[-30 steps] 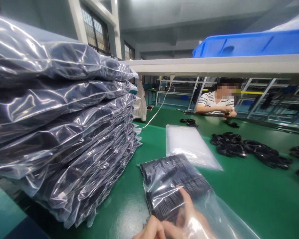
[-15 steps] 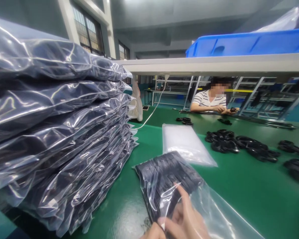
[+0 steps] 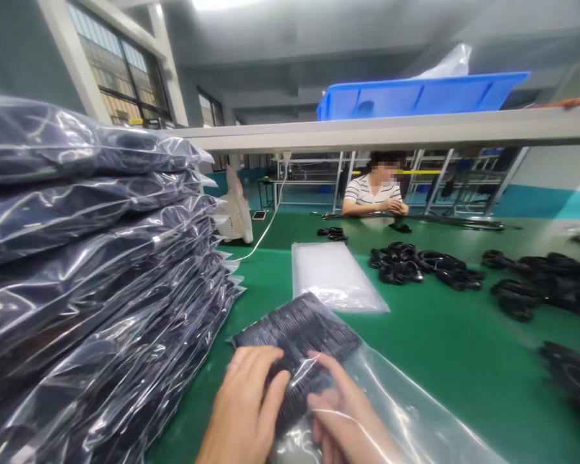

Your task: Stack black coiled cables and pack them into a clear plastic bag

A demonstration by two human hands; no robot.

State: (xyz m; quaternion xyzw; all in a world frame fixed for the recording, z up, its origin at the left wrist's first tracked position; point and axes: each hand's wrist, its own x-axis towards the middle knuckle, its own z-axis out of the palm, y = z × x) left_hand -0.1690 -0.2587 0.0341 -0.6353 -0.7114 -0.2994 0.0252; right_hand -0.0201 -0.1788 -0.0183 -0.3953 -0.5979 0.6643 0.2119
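Bag [image 3: 299, 330] of black parts lies at 6 o'clock on the green worktop [image 3: 439, 348]. Left grip [image 3: 244, 406] rests flat on it, released. Right grip [image 3: 348, 419] lies under its film; whether clenched, I cannot tell. Stacked bags [image 3: 101, 258] stand at 9 o'clock.

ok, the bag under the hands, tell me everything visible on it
Clear glossy plastic bag, holding a flat black bundle at its far end; the near end is slack and see-through. It lies flat on the green table, close beside the stack of filled bags. The left hand rests on top; the right hand touches the bundle, seemingly under the film.
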